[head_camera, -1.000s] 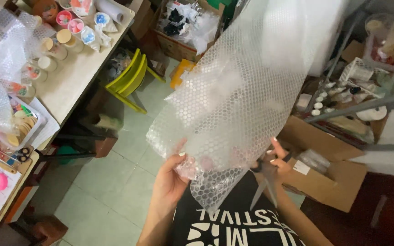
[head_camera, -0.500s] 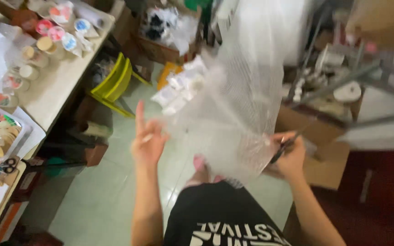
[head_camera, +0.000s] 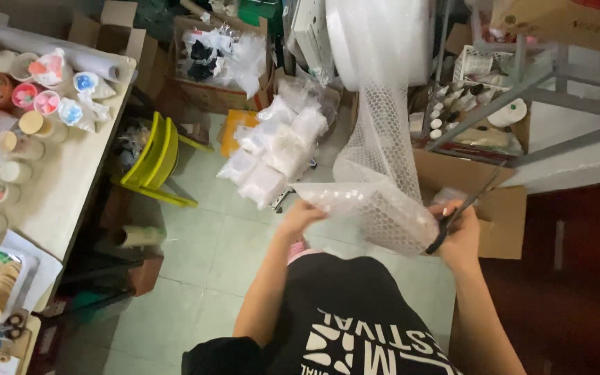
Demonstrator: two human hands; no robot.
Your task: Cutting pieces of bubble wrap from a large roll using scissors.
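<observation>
While the head camera looks straight down, the left hand [head_camera: 298,217] pinches the near edge of a sheet of bubble wrap [head_camera: 376,208], fingers closed on the film, and the right hand [head_camera: 460,232] grips the far end of the same sheet together with a pair of dark-handled scissors [head_camera: 453,221], whose blades angle up and away; whether the blades are parted cannot be told. Held between both hands at waist height, the sheet is stretched roughly level, probably so that it stays taut and clear of the floor, and it runs upward in a narrow strip to a big roll of bubble wrap [head_camera: 383,42] standing at the back, from which it does not look cut free. Below the hands lies a pale tiled floor [head_camera: 210,264]. A stack of small clear packets with white contents [head_camera: 272,153] sits just beyond the left hand, beside a yellow plastic stool [head_camera: 154,156]. An open cardboard box [head_camera: 494,208] is near the right hand, its contents hidden. On the long table [head_camera: 71,187] at the left stand small round tubs [head_camera: 36,104] holding pink, blue and cream fillings, some wrapped in film.
</observation>
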